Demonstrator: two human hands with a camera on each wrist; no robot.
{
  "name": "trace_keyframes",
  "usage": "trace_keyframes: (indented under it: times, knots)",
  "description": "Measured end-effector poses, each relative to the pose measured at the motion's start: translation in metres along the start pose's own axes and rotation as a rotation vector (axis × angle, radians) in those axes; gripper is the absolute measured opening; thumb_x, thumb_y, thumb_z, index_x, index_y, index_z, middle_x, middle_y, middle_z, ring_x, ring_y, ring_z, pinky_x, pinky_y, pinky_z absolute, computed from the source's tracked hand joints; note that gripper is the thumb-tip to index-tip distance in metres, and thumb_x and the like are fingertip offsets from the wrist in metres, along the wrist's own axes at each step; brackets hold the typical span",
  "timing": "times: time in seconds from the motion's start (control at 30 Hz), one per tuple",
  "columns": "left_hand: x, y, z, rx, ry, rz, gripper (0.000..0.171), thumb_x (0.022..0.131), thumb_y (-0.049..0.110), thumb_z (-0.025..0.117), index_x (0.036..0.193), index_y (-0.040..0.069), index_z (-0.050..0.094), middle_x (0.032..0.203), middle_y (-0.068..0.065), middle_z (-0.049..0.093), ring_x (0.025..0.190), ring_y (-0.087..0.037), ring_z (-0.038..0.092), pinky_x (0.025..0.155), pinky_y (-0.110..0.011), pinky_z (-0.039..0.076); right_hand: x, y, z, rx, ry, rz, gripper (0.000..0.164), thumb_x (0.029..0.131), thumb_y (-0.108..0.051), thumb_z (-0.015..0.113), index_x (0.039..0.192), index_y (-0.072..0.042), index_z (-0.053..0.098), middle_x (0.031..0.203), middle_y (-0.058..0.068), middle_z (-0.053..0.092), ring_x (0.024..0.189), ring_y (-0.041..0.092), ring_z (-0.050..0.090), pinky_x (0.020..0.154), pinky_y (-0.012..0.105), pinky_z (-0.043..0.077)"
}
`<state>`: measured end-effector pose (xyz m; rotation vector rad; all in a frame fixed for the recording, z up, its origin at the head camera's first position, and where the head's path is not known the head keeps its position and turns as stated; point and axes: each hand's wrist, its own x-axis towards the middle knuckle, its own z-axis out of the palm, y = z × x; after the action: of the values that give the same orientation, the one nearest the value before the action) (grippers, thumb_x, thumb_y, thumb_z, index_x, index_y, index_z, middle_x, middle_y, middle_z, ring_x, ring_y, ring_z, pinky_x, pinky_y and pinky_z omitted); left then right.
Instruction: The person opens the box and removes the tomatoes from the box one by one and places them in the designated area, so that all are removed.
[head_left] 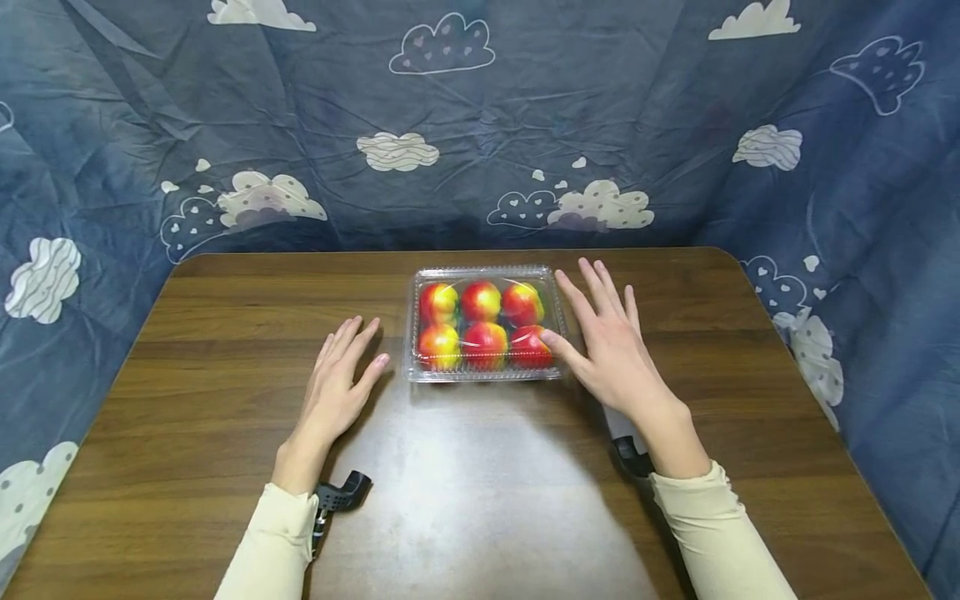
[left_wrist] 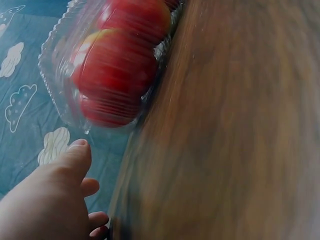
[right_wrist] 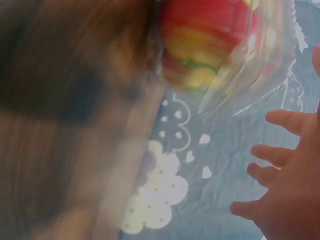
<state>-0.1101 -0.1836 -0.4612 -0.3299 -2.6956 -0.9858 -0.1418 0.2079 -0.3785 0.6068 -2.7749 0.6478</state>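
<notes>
A clear plastic clamshell box (head_left: pixel 483 377) sits toward the far side of the table with its lid down. Inside lie round red-and-yellow fruits (head_left: pixel 484 343) in two rows of three. To the left of the box my left hand (head_left: pixel 336 392) is held with fingers extended, a small gap between thumb and box. My right hand (head_left: pixel 617 354) is at the box's right side, fingers spread, its thumb overlapping the near right corner in the head view. In the left wrist view the ridged box end (left_wrist: pixel 55 80) is beyond my thumb. Neither hand grips anything.
The brown wood-grain table (head_left: pixel 225 400) has rounded far corners. Behind and beside it hangs a blue cloth (head_left: pixel 337 83) with cloud prints. A black wrist camera (head_left: pixel 347 490) is on the left wrist, and another (head_left: pixel 632 457) shows beneath the right.
</notes>
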Motion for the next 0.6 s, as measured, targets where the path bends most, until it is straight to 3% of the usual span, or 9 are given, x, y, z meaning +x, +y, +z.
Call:
trace_keyframes:
  times: [0.13, 0.23, 0.33, 0.47, 0.6]
  knots:
    - [0.0, 0.005, 0.005, -0.078, 0.028, -0.001, 0.052, 0.104, 0.025, 0.065, 0.152, 0.006, 0.055, 0.16, -0.024, 0.046, 0.155, -0.041, 0.036, 0.13, -0.058, 0.021, 0.008, -0.018, 0.003, 0.02, 0.005, -0.022, 0.083, 0.097, -0.054, 0.069, 0.165, -0.021, 0.036, 0.175, 0.011, 0.021, 0.164, 0.033, 0.009, 0.128, 0.073, 0.003]
    - [0.0, 0.009, 0.007, -0.16, 0.063, 0.008, 0.042, 0.102, 0.021, 0.067, 0.141, 0.003, 0.065, 0.154, -0.023, 0.054, 0.15, -0.039, 0.044, 0.126, -0.057, 0.031, 0.015, -0.033, 0.009, 0.048, 0.025, -0.067, 0.081, 0.096, -0.053, 0.071, 0.162, -0.017, 0.042, 0.173, 0.012, 0.028, 0.164, 0.033, 0.015, 0.129, 0.07, 0.006]
    - [0.002, 0.016, 0.011, -0.26, 0.071, 0.01, 0.03, 0.102, 0.018, 0.069, 0.129, 0.005, 0.071, 0.146, -0.017, 0.062, 0.142, -0.033, 0.054, 0.122, -0.048, 0.039, 0.017, -0.041, 0.014, 0.053, 0.031, -0.122, 0.079, 0.095, -0.053, 0.073, 0.16, -0.017, 0.046, 0.17, 0.011, 0.034, 0.162, 0.032, 0.02, 0.13, 0.067, 0.007]
    - [0.003, 0.023, 0.014, -0.409, 0.035, -0.015, 0.025, 0.1, 0.013, 0.071, 0.125, 0.007, 0.074, 0.136, -0.012, 0.069, 0.131, -0.028, 0.063, 0.117, -0.03, 0.044, 0.014, -0.042, 0.02, 0.029, 0.019, -0.165, 0.082, 0.091, -0.052, 0.078, 0.158, -0.015, 0.049, 0.167, 0.014, 0.04, 0.161, 0.032, 0.025, 0.131, 0.066, 0.005]
    - [0.0, 0.024, 0.014, -0.547, -0.013, -0.072, 0.029, 0.098, 0.002, 0.07, 0.127, -0.001, 0.07, 0.126, -0.019, 0.072, 0.114, -0.025, 0.068, 0.104, -0.022, 0.052, 0.012, -0.043, 0.03, 0.019, 0.004, -0.192, 0.087, 0.088, -0.056, 0.08, 0.158, -0.015, 0.049, 0.165, 0.014, 0.043, 0.16, 0.033, 0.026, 0.131, 0.065, 0.004]
